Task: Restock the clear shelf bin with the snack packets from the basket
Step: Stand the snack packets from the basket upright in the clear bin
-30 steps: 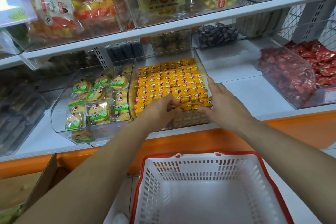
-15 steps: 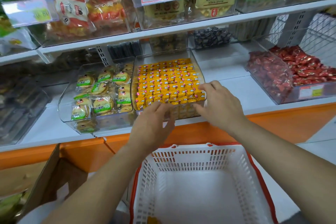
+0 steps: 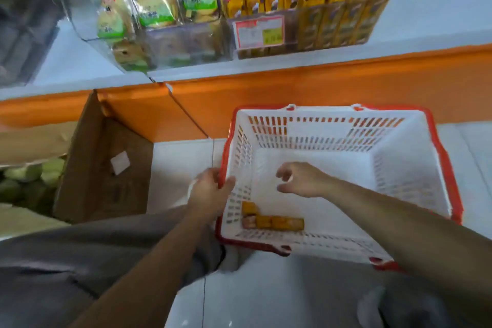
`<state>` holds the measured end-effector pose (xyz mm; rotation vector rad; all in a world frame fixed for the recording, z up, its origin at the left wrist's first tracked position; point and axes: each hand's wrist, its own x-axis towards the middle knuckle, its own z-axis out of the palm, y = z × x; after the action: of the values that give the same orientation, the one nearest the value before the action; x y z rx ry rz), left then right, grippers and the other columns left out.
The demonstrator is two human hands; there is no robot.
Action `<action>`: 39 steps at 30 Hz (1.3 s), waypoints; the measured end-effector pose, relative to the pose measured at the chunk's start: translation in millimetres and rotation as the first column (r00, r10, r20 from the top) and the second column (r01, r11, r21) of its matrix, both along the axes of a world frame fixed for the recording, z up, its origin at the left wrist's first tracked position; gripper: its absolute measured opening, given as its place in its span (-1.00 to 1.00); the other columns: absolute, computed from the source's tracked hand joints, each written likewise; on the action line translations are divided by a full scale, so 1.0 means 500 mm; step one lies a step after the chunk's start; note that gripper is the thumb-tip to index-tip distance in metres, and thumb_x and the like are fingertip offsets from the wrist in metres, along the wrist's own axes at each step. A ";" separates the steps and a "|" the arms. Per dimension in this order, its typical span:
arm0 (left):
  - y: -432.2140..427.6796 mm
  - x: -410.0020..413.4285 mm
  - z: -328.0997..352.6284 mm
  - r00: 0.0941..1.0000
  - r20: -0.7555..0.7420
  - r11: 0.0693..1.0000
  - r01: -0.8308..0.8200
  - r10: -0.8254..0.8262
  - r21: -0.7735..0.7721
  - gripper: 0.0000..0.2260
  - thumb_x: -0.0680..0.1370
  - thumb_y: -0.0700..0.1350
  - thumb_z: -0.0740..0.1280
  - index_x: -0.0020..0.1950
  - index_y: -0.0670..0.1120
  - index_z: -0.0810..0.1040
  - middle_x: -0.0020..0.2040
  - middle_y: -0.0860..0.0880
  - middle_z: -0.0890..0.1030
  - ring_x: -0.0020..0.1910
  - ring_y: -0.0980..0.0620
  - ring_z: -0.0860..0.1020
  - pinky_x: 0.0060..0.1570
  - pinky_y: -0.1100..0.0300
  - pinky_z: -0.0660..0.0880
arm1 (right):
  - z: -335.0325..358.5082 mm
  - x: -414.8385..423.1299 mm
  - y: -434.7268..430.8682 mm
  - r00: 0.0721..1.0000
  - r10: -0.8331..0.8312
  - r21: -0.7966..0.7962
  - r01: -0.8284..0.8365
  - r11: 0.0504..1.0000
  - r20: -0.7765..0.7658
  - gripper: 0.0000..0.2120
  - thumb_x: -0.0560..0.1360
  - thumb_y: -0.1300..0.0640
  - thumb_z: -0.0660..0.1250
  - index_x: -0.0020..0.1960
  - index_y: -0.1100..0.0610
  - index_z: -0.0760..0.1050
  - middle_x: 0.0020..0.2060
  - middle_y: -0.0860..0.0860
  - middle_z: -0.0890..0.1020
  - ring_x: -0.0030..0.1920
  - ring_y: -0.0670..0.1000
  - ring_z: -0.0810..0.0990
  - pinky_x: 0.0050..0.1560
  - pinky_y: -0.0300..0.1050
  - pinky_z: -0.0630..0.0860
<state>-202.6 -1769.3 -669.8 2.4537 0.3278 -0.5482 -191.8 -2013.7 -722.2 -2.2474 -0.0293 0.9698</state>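
Left hand point(image 3: 210, 192) fingers clamp the slotted white plastic basket point(image 3: 319, 131) at its red rim; glossy orange square snack packets point(image 3: 273, 222) lie near the right hand point(image 3: 302, 181), its fingers apart.

The price label point(image 3: 258, 32) (on the clear bin point(image 3: 346, 28)) is blurred; nothing legible.

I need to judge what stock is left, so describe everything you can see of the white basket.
The basket is white plastic with slotted walls and a red rim, open-topped, standing on the pale floor before the orange shelf base. It is nearly empty: a few orange packets lie in its near left corner. The left hand grips its left rim; the right hand hovers inside, fingers loosely curled, holding nothing.
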 end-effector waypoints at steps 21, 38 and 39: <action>-0.003 -0.028 -0.067 0.995 0.071 0.982 -0.052 0.066 -0.181 -0.67 0.54 0.06 0.28 -0.04 0.58 0.35 -0.15 0.37 0.63 -0.16 0.24 0.66 -0.19 0.16 0.65 | -0.259 -0.067 0.023 0.926 0.299 0.089 -0.286 0.954 -0.229 -0.41 0.39 -0.39 0.37 0.29 -0.10 0.46 0.11 -0.13 0.55 0.10 -0.03 0.53 0.12 -0.08 0.41; -0.069 -0.015 0.034 0.793 0.355 0.868 0.444 -0.495 0.220 -0.67 0.52 0.14 0.30 0.26 0.11 0.42 0.15 0.14 0.52 0.08 0.14 0.49 -0.04 0.26 0.48 | -0.235 -0.036 -0.055 0.964 0.082 -0.039 -0.094 0.995 -0.252 -0.22 0.40 -0.46 0.30 0.35 0.12 0.43 0.23 0.08 0.53 0.14 0.12 0.51 0.10 0.01 0.42; -0.090 -0.016 0.012 0.799 0.242 0.834 0.516 -0.550 0.194 -0.67 0.53 0.13 0.33 0.27 0.11 0.45 0.18 0.11 0.55 0.11 0.11 0.51 0.01 0.19 0.50 | -0.238 -0.034 -0.067 0.970 0.058 -0.059 -0.074 0.995 -0.235 -0.24 0.41 -0.45 0.31 0.34 0.12 0.44 0.22 0.10 0.53 0.12 0.13 0.51 0.07 0.00 0.41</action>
<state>-210.4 -1814.5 -663.9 2.6926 -0.4904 -0.3880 -208.8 -2047.4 -841.3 -2.1905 0.0332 1.2827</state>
